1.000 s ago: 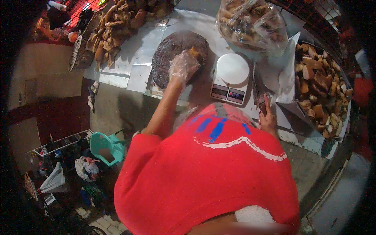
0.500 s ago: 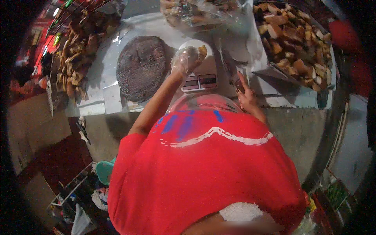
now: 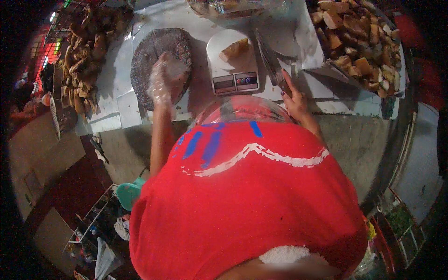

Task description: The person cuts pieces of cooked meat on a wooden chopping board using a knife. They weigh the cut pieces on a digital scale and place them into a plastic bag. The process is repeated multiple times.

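Observation:
My left hand [image 3: 162, 84], in a clear plastic glove, is over the dark round chopping board [image 3: 144, 70]; motion smears its fingers. To the right of the board stands a white kitchen scale [image 3: 215, 65] with buttons and a small display on its near side. A golden-brown chunk of food [image 3: 234, 50], perhaps meat, lies alone on its top. My right hand [image 3: 297, 103] is bare and rests at the near edge of the table, closed round the handle of a knife [image 3: 267, 55]. The blade points away from me, flat beside the scale, and my index finger stretches along the handle.
Brown chunks fill a pale box [image 3: 359, 42] at the right. Browned pieces, perhaps poultry, are heaped [image 3: 81, 60] at the far left. A plastic-covered tray [image 3: 228, 7] stands at the back, and clear plastic [image 3: 242, 103] bulges by the table's near edge.
My left hand has let go of the food chunk on the scale and moved left over the chopping board. My right hand still holds the knife. The view has shifted slightly.

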The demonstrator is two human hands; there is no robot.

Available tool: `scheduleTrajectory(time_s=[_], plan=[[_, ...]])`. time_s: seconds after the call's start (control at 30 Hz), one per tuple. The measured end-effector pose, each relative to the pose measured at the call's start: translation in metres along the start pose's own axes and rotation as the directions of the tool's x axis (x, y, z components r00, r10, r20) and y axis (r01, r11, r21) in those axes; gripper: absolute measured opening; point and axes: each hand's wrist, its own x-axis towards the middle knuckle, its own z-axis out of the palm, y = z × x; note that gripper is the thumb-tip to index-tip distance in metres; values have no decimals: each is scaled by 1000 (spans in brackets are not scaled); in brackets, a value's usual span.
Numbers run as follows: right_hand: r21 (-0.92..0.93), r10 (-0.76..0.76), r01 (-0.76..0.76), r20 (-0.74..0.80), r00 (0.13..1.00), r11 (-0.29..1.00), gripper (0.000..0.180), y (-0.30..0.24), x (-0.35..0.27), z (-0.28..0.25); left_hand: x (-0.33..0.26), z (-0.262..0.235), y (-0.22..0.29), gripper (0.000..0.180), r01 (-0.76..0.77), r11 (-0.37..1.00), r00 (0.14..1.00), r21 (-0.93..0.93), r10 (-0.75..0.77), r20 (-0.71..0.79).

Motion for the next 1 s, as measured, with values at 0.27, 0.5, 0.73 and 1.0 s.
scheduleTrajectory(time_s=[0.27, 0.5, 0.73, 1.0], plan=[[-235, -30, 44, 60, 998, 971, 71, -9, 7, 3, -41, -51, -35, 75, 15, 969, 990, 246, 20, -141], [-128, 13, 1, 115, 993, 992, 72, -12, 1, -4, -20, 40, 10, 69, -56, 997, 998, 59, 53, 38], [-164, -32, 37, 33, 999, 986, 71, -8, -8, -7, 21, 115, 45, 47, -470, 764, 831, 443, 214, 513], [-188, 150, -117, 169, 974, 975, 71, -23, 16, -16, 27, 68, -13, 51, -140, 987, 959, 74, 116, 258]])
